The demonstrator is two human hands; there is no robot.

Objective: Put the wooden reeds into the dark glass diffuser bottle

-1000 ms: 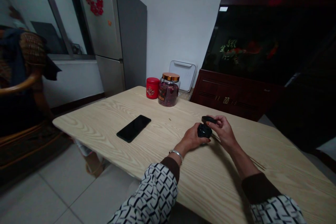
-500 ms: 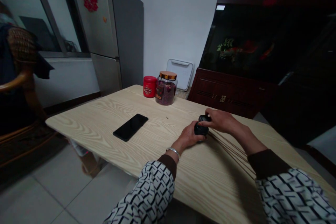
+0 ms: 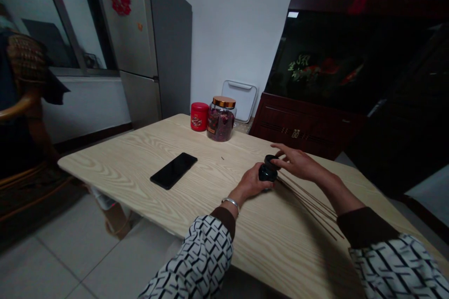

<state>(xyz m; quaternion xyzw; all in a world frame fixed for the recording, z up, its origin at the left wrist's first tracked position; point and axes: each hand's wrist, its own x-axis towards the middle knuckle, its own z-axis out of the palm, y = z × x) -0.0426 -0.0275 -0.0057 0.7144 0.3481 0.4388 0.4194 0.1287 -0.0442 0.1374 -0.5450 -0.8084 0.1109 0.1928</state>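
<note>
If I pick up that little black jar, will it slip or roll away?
It might be slippery, because the black jar looks shiny. It could roll if it fell over, since its sides look round. It's probably easy to lift: it's small enough for the left hand to wrap partly around it.

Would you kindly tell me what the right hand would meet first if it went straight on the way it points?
Probably the black lid, which the right hand seems to be touching, though depth is unclear.
</note>
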